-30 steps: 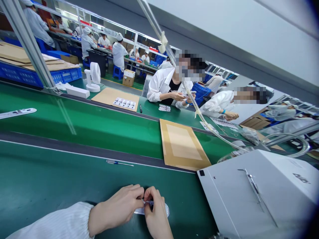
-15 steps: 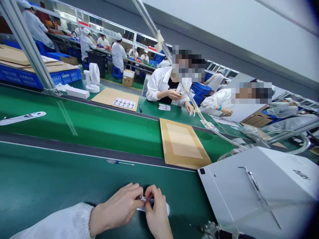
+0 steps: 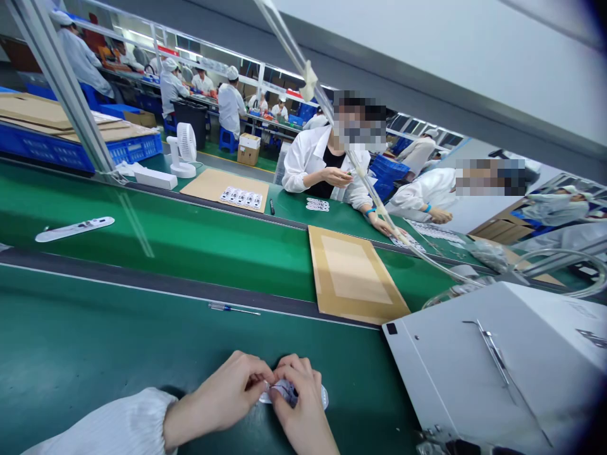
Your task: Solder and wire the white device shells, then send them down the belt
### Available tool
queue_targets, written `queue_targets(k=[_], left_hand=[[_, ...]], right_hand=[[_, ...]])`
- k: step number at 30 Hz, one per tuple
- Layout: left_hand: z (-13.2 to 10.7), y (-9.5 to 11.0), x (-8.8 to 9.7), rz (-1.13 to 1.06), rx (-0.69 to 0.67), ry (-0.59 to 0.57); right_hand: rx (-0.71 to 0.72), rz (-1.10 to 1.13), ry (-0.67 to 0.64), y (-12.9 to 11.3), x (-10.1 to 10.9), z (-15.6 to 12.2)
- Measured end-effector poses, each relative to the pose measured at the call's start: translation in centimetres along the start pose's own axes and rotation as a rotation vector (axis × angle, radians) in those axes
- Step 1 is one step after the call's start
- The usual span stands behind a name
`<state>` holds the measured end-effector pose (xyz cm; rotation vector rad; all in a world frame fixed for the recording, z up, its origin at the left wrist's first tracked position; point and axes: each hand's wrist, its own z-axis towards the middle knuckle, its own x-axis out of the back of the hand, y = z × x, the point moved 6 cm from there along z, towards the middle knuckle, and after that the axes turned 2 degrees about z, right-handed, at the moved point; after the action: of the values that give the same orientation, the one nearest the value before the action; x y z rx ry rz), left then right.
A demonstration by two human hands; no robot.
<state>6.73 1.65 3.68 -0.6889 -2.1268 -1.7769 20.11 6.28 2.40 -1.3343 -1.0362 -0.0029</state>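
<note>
Round-ended white strip (image 3: 76, 229) has shifted right along the conveyor belt (image 3: 213, 246) as my left hand (image 3: 227, 388) pinches and right hand (image 3: 304, 399) grasps a white panel (image 3: 286, 388) on the bench (image 3: 118, 335), likely light, stiff, best edge-held.

White piece (image 3: 286, 390) (round-ended), partly hidden.

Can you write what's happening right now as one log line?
left grip: bent at white piece | right grip: curled over same piece | screwdriver: on green table, untouched
</note>
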Motion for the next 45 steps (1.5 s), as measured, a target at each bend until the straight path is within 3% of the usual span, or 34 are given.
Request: queue_targets(k=[4,9,16,23,37,45], left_hand=[[0.3,-0.8,0.0,-0.207,0.057,0.028],[-0.1,-0.6,-0.8,-0.027,-0.057,0.133],[-0.1,-0.4,-2.0,0.118,-0.157,0.157],[0.0,-0.6,-2.1,0.116,-0.176,0.165],[0.1,-0.4,-1.9,0.103,-0.126,0.144],[0.7,-0.2,-1.5,0.102,0.016,0.090]], right_hand=[[0.024,0.020,-0.041,-0.1,0.2,0.0],[0.041,0.046,-0.032,0.3,0.6,-0.2],[0.043,0.043,-0.020,0.6,0.8,-0.5],[0.060,0.025,-0.018,0.7,0.7,-0.5],[0.032,-0.005,-0.032,0.6,0.5,-0.8],[0.062,-0.044,-0.018,0.6,0.4,-0.7]])
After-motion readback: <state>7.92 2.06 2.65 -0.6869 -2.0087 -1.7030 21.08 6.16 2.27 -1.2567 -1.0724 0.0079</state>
